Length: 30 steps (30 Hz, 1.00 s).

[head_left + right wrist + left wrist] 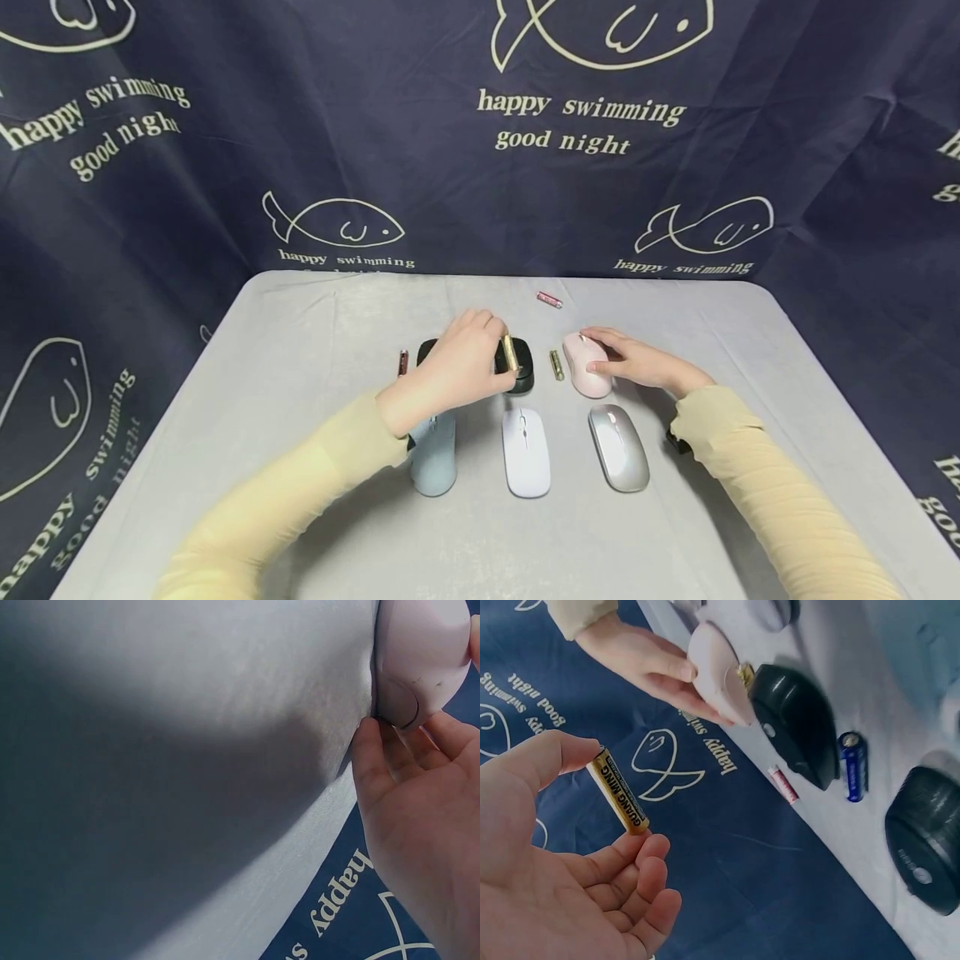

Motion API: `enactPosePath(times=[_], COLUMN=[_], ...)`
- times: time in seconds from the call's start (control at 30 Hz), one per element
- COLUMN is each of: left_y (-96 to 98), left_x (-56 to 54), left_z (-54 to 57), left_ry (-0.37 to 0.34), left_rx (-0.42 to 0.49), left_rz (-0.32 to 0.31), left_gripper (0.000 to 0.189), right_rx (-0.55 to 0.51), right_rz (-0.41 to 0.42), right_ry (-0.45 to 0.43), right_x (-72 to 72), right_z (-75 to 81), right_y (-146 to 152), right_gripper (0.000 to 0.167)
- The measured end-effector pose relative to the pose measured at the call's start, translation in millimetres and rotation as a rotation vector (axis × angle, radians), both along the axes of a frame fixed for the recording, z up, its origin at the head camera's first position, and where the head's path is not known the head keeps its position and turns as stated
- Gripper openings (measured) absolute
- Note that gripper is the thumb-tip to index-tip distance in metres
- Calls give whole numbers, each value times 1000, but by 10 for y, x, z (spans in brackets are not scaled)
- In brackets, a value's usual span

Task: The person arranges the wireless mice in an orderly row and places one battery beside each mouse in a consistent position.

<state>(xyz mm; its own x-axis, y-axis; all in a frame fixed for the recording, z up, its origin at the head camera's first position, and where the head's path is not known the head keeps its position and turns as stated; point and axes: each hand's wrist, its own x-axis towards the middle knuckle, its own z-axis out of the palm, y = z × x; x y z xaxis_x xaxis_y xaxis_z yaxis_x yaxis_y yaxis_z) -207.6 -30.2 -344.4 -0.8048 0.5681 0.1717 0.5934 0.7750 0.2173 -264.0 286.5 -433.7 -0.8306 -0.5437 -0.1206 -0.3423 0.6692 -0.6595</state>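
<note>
My left hand point(459, 357) pinches a gold battery point(620, 791) end to end between thumb and a fingertip, raised above the table. Under it in the head view lies a black mouse point(522, 379); a second black mouse point(928, 844) is partly covered by the hand in the head view. My right hand point(637, 362) grips a pink mouse point(587, 367) on the table, its thumb on the near side and fingers at the far end. Between the pink mouse and the black one lies another gold battery point(556, 365).
In the front row are a blue-grey mouse point(434, 458), a white mouse point(526, 454) and a silver mouse point(620, 450). A red battery point(549, 299) lies at the back, another dark red battery point(403, 362) at the left. Between the black mice stands out a blue battery point(853, 766).
</note>
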Motion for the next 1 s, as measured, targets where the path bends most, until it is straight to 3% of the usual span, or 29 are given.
enactPosePath(times=[0.2,0.5,1.0], left_y=[-82,-197,-313], left_x=[141,306,468], left_z=[-104,-321,-561], left_ry=[-7,-16,-67], left_rx=[-1,-13,-45], left_rz=[-7,-54,-81], left_gripper=[50,42,41], right_rx=[3,8,19], right_rz=[-2,-15,-17], right_ry=[4,-11,-19], right_x=[2,12,4], right_z=[-1,8,7], right_y=[-1,-11,-7], right_gripper=[67,67,68])
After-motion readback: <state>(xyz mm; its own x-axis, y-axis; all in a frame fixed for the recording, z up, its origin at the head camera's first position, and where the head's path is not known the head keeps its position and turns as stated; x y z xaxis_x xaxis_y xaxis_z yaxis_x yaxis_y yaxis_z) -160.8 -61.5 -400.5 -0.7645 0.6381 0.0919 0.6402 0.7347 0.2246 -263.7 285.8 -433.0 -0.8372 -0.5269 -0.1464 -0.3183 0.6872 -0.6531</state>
